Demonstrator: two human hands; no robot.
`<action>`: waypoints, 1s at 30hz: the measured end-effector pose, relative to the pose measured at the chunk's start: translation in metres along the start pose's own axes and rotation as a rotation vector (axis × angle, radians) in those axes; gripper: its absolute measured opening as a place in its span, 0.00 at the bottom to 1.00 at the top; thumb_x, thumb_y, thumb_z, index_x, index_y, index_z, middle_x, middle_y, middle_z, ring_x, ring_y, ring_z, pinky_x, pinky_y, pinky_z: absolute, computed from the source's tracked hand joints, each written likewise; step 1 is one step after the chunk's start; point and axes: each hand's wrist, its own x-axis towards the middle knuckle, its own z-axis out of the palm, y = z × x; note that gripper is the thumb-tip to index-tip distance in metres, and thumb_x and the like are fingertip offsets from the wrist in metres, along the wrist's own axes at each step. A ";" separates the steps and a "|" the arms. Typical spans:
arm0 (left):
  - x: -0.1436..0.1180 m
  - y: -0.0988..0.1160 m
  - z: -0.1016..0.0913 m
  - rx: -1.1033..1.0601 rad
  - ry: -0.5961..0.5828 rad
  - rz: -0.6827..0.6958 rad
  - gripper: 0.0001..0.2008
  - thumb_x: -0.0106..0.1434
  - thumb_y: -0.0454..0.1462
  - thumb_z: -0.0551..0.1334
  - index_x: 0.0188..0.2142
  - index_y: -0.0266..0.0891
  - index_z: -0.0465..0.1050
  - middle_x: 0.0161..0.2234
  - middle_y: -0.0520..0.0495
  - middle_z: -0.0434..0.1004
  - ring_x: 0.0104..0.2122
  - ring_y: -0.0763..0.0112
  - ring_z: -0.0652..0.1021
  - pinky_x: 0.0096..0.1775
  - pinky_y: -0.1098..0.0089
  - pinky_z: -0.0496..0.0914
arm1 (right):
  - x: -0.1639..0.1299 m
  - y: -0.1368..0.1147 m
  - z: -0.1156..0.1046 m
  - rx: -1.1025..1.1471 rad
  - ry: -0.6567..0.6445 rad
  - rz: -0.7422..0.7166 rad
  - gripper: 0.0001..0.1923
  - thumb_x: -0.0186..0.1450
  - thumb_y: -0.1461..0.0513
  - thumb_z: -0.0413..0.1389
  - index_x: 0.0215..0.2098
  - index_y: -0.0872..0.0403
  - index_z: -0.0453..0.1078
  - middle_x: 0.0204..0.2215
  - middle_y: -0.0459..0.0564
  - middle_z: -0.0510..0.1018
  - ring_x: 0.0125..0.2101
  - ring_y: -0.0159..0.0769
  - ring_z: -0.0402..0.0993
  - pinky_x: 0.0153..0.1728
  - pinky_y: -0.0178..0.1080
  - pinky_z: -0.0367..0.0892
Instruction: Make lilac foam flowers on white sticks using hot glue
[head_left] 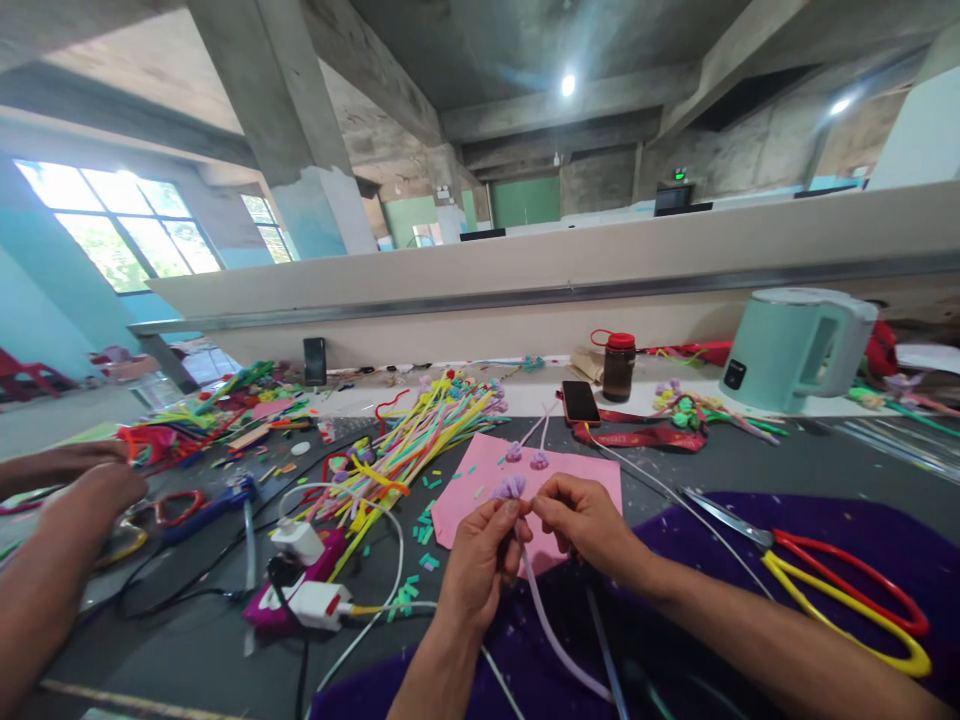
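the left hand point(480, 562) and the right hand point(583, 522) meet near the middle of the scene, fingertips close together, both pinched on a pale lilac fuzzy pipe-cleaner flower point(512, 487). the left hand's fingers are closed around the flower's stem just under the fluffy head, and the right hand's thumb and forefinger are pressed on it from the right. the long lilac stem point(551, 625) curves down and to the near right over a dark purple cloth point(817, 520). the flower sits just above a pink sheet of paper point(480, 470) lying flat on the grey worktable point(195, 640), where two smaller lilac flower heads point(526, 455) rest a little farther off.

to the right, on the purple cloth, lie large scissors with red and yellow handles point(847, 595), blades pointing left. left of the pink sheet a loose pile of yellow, pink and green pipe cleaners point(420, 430) fans out, with small green snippets scattered around. nearer, a white charger plug on a magenta block point(307, 590) sits among white and black cables. farther off stand a black smartphone with an orange edge point(580, 402), a dark jar with a red lid point(619, 366) and a mint green electric kettle point(795, 348). at the far left edge another person's arm and hands point(67, 500) rest on the table.
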 end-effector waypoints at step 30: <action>-0.002 -0.002 0.000 0.249 0.026 0.068 0.12 0.53 0.42 0.63 0.23 0.33 0.71 0.11 0.54 0.66 0.10 0.82 0.62 0.14 0.80 0.54 | 0.004 0.000 0.003 0.051 0.020 -0.024 0.07 0.57 0.60 0.55 0.26 0.57 0.70 0.18 0.41 0.70 0.15 0.24 0.62 0.15 0.27 0.58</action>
